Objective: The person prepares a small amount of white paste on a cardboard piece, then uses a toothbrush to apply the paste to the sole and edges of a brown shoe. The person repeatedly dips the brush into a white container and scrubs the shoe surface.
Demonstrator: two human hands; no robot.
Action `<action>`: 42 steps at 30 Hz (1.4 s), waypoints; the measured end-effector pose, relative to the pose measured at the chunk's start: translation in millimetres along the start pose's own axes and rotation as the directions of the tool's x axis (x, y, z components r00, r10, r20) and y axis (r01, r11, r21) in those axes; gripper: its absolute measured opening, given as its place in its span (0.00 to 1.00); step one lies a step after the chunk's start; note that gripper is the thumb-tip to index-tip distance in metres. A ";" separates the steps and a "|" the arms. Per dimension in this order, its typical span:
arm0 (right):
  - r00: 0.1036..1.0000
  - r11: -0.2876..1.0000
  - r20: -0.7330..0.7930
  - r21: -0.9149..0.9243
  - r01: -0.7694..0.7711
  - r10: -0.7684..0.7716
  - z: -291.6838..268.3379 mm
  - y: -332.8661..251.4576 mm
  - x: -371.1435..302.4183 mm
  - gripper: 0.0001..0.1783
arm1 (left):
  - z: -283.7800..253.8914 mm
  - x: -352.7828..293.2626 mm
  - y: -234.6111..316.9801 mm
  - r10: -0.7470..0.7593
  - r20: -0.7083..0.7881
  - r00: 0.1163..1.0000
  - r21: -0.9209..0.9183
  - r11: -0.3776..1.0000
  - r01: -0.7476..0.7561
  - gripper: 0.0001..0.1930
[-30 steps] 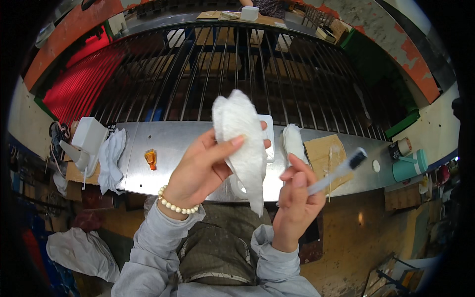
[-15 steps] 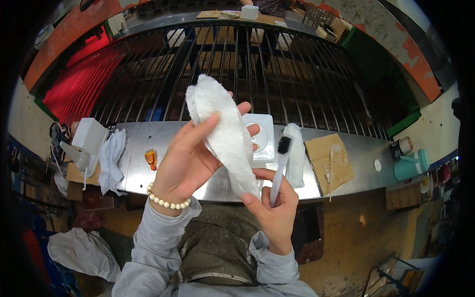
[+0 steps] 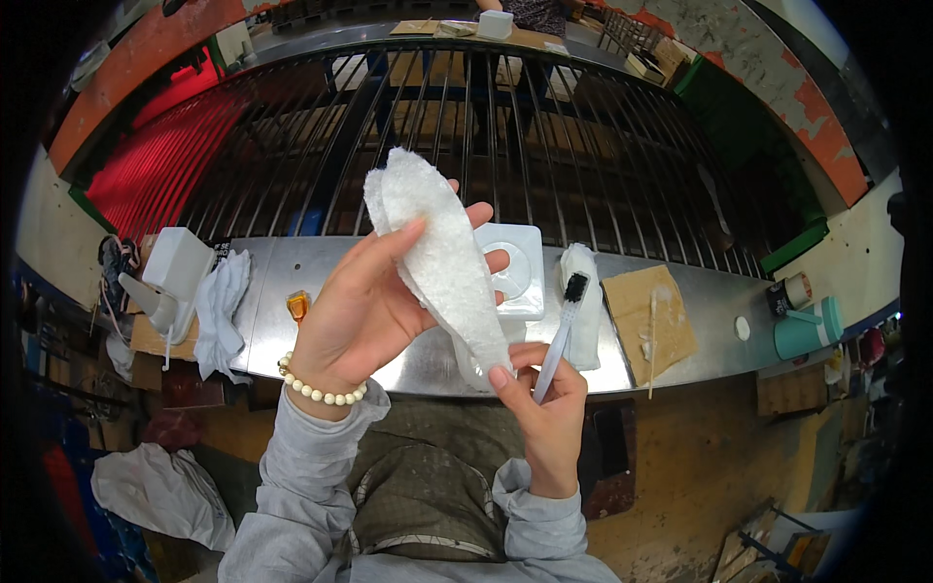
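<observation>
A folded piece of white fuzzy cloth (image 3: 442, 248) is held up over the bench, long and narrow toward its lower end. My left hand (image 3: 355, 306), with a beaded bracelet at the wrist, grips it with the thumb in front and the fingers behind. The lower tip is pinched by my right hand (image 3: 549, 413) between thumb and finger. That same hand also holds a toothbrush-like brush (image 3: 557, 355) with a white handle and black bristles (image 3: 575, 287), tilted upward. Behind the cloth lies a white square dish (image 3: 520, 262), partly covered by my left fingers.
On the metal bench (image 3: 267, 335) are a small amber bottle (image 3: 297, 306), a crumpled white cloth (image 3: 222, 311), a white dispenser (image 3: 180, 272), another folded cloth (image 3: 583, 330), cardboard with a stick (image 3: 649, 321) and a teal cup (image 3: 809, 328). Metal bars (image 3: 418, 126) run beyond it.
My right thumb and the brush have shifted slightly to the right, and the cloth's lower end has spread a little. My left hand stays nearly still, gripping the cloth.
</observation>
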State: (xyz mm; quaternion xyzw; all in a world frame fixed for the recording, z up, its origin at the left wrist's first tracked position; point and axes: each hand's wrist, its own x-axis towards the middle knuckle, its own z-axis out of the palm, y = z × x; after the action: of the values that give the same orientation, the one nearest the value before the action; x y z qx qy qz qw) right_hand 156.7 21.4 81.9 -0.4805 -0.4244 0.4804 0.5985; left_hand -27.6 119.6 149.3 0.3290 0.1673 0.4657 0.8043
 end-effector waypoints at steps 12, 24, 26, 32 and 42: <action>0.947 0.935 -0.232 0.225 0.273 -0.220 -5.8 11.1 -4.5 0.29 | 0.4 17.3 -10.4 -0.024 0.210 0.977 -0.373 0.922 0.103 0.21; 0.886 0.886 -0.019 0.014 0.463 -0.462 -12.8 8.5 -22.3 0.22 | -13.2 40.1 -26.0 0.267 0.463 0.845 -0.670 0.729 0.138 0.13; 0.922 0.917 0.044 0.133 0.376 -0.385 -14.5 7.2 -25.2 0.20 | -12.8 39.6 -23.6 0.284 0.477 0.832 -0.682 0.717 0.147 0.15; 0.860 0.841 -0.081 0.179 0.510 -0.504 -19.4 11.1 -13.1 0.19 | -13.7 33.2 -17.5 0.287 0.465 0.837 -0.715 0.680 0.164 0.16; 0.984 0.929 0.170 0.371 -0.008 -0.059 2.3 7.0 -13.0 0.20 | 1.2 35.3 -41.0 0.165 0.336 0.927 -0.859 0.458 0.229 0.17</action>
State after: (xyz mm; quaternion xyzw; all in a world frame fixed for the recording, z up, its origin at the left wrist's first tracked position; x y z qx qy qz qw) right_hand 150.9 9.6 74.7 -0.3086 -0.3841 0.5849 0.6443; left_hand 17.3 135.1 123.5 -0.0594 -0.2489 0.3969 0.8815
